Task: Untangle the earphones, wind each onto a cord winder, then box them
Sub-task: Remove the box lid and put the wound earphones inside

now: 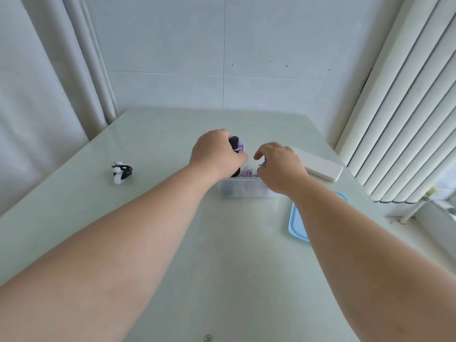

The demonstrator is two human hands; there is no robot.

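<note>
Purple cord [240,147] is showing past my knuckles. My left hand [217,154] is gripping a black winder [234,141], fingers curled round it, with that cord lying wrapped against its far side. My right hand [281,166] is hovering just beside the left, fingers bent downward and pinching a short piece of the purple cord below the thumb. The back of the hand is hiding most of those fingertips.

Both hands are working directly over a translucent box [246,188], which is sitting on the pale green table [153,243] right beneath my wrists. More purple cord is lying inside it, beside something dark that I cannot make out.

Just beyond my right hand, a flat white block [320,165] is resting on the table. Nearer to me, a light blue lid [296,225] is lying flat, with my right forearm partly covering it. Well off to the left of my left hand, a white winder [118,178] with black cord wound on it is lying alone. Pale curtains [49,82] are hanging beyond that side.
</note>
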